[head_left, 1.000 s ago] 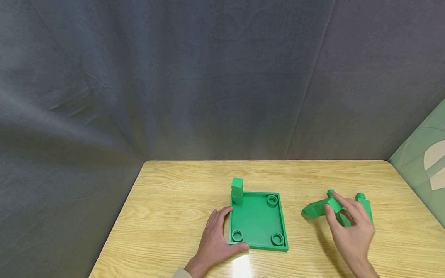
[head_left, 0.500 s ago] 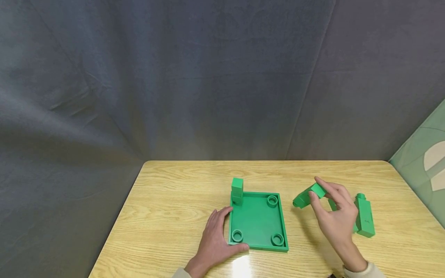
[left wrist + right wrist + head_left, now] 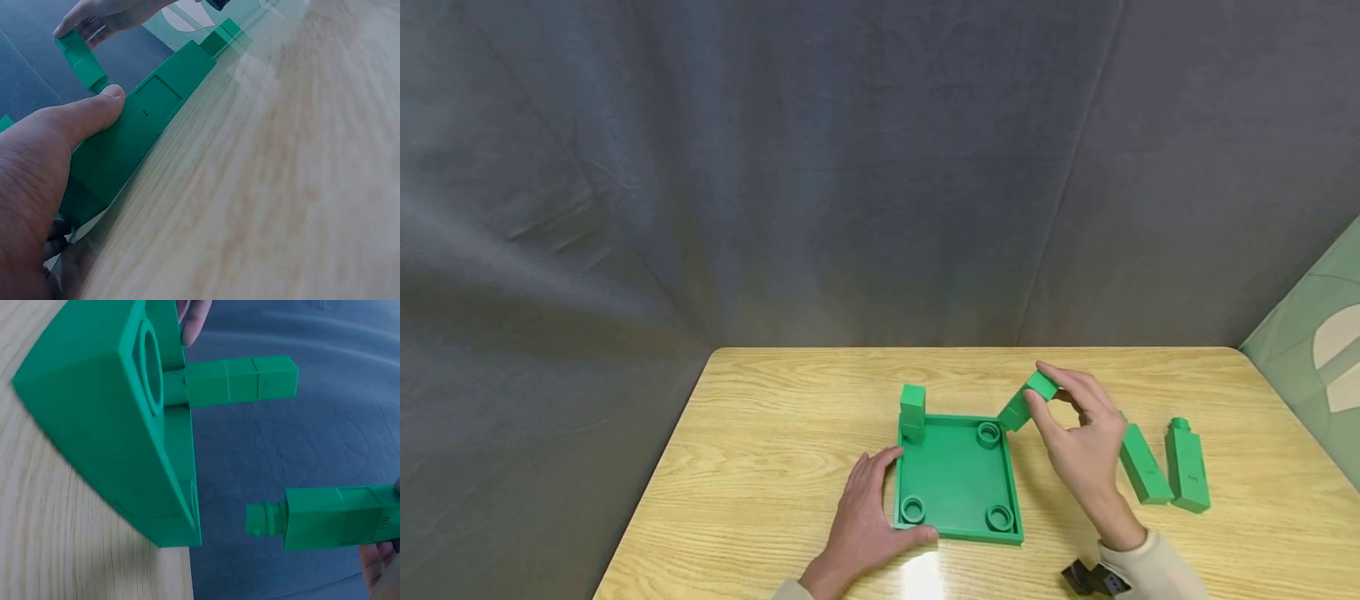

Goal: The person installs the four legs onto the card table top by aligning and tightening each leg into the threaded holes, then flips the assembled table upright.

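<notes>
A shallow green square tray (image 3: 951, 479) with round threaded sockets in its corners lies on the table. My left hand (image 3: 865, 525) holds its near-left corner, thumb along the front wall and fingers at the left wall. In the far-left corner a green square leg (image 3: 913, 407) stands upright. My right hand (image 3: 1086, 442) pinches another green leg (image 3: 1028, 400) by its plain end, tilted in the air. The right wrist view shows that leg's threaded stud (image 3: 265, 518) pointing toward the tray. In the head view its lower end is beside the far-right socket (image 3: 988, 433).
Two more green legs lie on the wooden table (image 3: 760, 433) at the right: one leg (image 3: 1145, 467) close to my right forearm, the other leg (image 3: 1187, 467) farther right. A dark curtain (image 3: 880, 167) hangs behind the table. A black device (image 3: 1093, 577) sits at my right wrist.
My right hand has lifted the leg from the other two and carried it left to the tray's far-right corner. The left hand and tray stay put.
</notes>
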Demonstrator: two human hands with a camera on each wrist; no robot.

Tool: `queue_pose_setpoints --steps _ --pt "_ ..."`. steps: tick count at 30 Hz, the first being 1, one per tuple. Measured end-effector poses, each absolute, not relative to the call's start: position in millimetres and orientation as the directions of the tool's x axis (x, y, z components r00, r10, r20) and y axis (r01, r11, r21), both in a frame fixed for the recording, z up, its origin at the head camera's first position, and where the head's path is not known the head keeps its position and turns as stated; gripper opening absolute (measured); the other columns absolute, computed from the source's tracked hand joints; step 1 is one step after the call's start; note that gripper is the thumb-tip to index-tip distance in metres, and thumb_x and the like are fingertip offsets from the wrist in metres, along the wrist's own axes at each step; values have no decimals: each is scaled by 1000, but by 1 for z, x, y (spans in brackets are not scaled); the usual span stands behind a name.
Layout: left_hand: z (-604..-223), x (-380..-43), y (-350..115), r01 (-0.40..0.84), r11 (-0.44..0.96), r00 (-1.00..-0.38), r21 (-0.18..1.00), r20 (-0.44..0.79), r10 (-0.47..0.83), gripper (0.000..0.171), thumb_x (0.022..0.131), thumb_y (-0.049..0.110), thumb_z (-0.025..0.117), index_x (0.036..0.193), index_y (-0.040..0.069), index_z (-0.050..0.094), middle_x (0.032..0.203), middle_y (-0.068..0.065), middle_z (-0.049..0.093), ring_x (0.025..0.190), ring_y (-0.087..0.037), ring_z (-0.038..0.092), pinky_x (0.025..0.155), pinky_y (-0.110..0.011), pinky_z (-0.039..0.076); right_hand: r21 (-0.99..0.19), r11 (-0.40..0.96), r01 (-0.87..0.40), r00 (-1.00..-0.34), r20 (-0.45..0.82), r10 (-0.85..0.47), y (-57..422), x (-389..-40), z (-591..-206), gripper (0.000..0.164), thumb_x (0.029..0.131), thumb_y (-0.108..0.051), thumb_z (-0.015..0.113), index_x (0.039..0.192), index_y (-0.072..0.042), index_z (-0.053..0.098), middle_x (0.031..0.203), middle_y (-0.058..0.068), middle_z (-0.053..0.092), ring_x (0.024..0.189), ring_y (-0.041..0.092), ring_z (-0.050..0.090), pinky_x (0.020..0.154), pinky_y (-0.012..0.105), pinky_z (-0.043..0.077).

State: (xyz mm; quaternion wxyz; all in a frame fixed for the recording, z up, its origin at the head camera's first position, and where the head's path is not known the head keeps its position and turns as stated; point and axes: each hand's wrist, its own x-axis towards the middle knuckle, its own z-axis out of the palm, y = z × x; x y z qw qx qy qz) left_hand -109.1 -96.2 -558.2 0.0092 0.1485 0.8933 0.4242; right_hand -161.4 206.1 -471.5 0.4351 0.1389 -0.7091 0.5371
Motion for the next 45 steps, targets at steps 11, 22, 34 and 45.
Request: queue_pose_setpoints --steps 11,22,34,45 --pt "-558 -109 -96 269 587 -952 763 120 281 117 73 71 95 167 25 45 168 -5 51 162 -51 33 130 -75 30 -652 405 -641 -628 749 213 191 -168 -471 47 79 24 84 123 8 81 108 21 75 103 0 68 89 11 57" --pt "-554 -109 -96 270 592 -952 759 117 284 117 72 72 95 167 23 46 168 -4 51 163 -46 33 133 -70 28 -647 436 -625 -655 739 158 187 -170 -480 50 79 21 87 126 5 81 108 25 76 99 -2 66 88 10 57" --pt "-556 -109 -97 266 589 -952 763 112 285 117 72 71 96 167 24 45 168 -3 51 163 -46 32 133 -70 28 -621 494 -608 -657 743 126 187 -173 -492 51 75 22 89 123 5 82 107 21 77 93 -1 65 85 4 53" --pt "-558 -110 -98 271 582 -951 766 119 286 115 75 71 95 167 23 45 166 -5 52 162 -47 34 132 -71 29 -599 539 -592 -702 712 20 194 -171 -483 44 85 10 89 126 -3 83 114 11 79 89 9 72 81 12 60"
